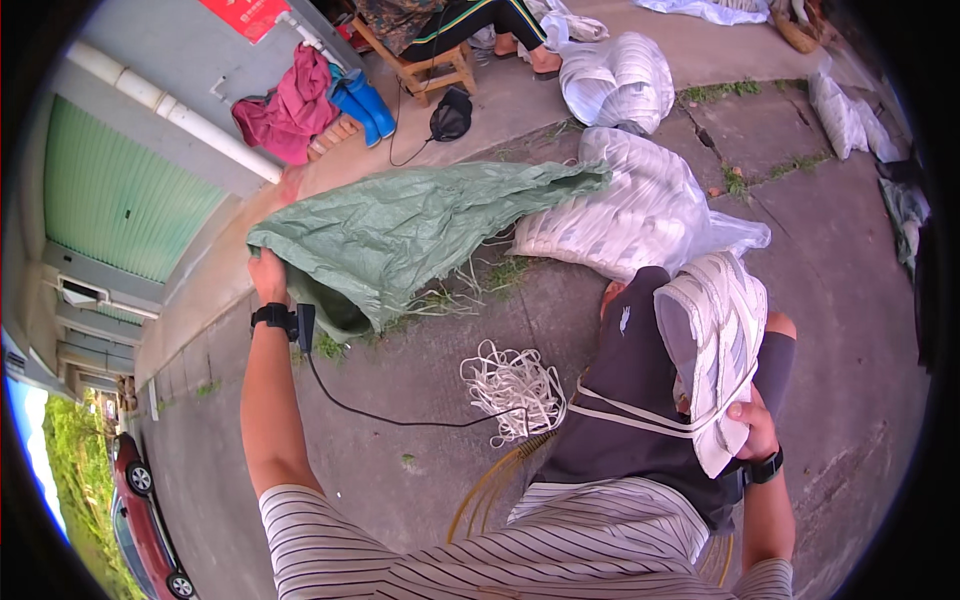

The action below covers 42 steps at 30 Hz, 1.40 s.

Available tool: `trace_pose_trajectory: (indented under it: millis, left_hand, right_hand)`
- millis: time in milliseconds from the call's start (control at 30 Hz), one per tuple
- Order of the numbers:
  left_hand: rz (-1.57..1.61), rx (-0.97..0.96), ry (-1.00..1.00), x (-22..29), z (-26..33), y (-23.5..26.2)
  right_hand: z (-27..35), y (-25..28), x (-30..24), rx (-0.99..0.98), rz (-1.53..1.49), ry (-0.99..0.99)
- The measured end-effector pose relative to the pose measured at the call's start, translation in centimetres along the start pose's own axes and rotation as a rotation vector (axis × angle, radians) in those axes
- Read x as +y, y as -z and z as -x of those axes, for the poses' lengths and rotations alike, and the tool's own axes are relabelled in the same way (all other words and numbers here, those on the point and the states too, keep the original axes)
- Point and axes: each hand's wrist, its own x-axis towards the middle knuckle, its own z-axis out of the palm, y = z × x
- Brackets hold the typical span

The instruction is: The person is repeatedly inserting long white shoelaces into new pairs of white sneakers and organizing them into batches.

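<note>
My left hand is closed on the edge of a green woven sack, held out to the left. The sack stretches rightward, its near side hanging partly open and its frayed edge close to the ground. On my lap rests a nested stack of white and grey shoe uppers, with a white cord running round its lower end. My right hand is closed on the lower end of that stack, thumb on top. The fingers behind it are hidden. A loose heap of white cord lies on the ground left of my knee.
Clear plastic bags of similar white pieces stand ahead of me, touching the sack's far end. Beyond, a person sits on a wooden chair. Blue boots and a black cap lie nearby. A red car is far left.
</note>
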Motion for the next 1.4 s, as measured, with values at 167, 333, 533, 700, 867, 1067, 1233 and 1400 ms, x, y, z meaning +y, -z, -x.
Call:
trace_pose_trajectory:
  millis: [167,333,533,700,867,1067,1233,1400]
  left_hand:
    - [0.335,-0.036,-0.028,3.8,-3.6,7.2]
    - [0.556,-0.143,-0.036,9.7,0.2,7.0]
    - [-0.065,-0.602,-0.17,17.7,11.3,0.8]
    - [0.145,-0.663,-0.247,20.4,15.3,-3.6]
    - [-0.735,-0.687,-0.737,23.9,20.0,-5.7]
    - [-0.756,-0.765,-0.677,16.8,18.5,-7.2]
    - [-0.419,-0.608,-0.372,14.4,13.3,-6.4]
    - [0.2,-0.093,0.09,19.7,10.7,-4.1]
  right_hand:
    - [1.8,-0.6,0.5,0.018,0.08,0.048]
    - [3.3,-0.5,0.1,0.0,0.078,0.055]
    - [4.6,0.6,-0.8,0.001,0.054,0.065]
    - [5.4,4.5,-0.8,0.018,0.06,0.081]
    - [6.4,7.2,-1.9,0.045,0.024,0.095]
    - [6.5,9.5,-3.7,0.019,-0.011,0.11]
    - [6.9,10.9,-4.2,0.035,-0.003,0.097]
    - [6.7,10.9,-4.2,0.049,-0.009,0.123]
